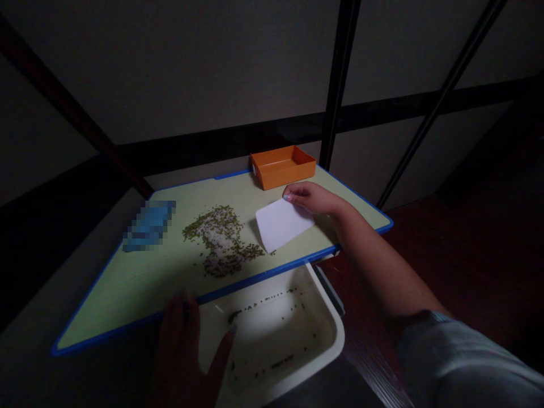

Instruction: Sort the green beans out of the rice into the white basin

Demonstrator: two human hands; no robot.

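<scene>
We've got a pale yellow-green board (136,289) with a blue rim (272,277), set against grey wall panels (212,62) with black trim (221,137). Room is dim; light falls mostly mid-board. Floor (429,255) at right is dark reddish.

On the board: an orange open box (291,174) at the far edge, a pixelated blue item (148,226) near the left edge (can't identify), and a loose pile of mixed green and whitish grains (221,241) around the middle. A white basin (334,334) sits below the near edge, partly under it, small dark bits (281,361) scattered inside.

Right hand (313,198) reaches in from our right, pinching a white card (283,224) by its upper edge, thumb against fingers. Card is tilted, its lower corner just beside the right end of the pile. Box is just beyond that hand.

Left hand (191,345) is in shadow: thumb spread away from the fingers and over the basin, fingertips at the board's near rim. We can't tell if they press on it. Pile lies beyond the left hand and left of the right one.
</scene>
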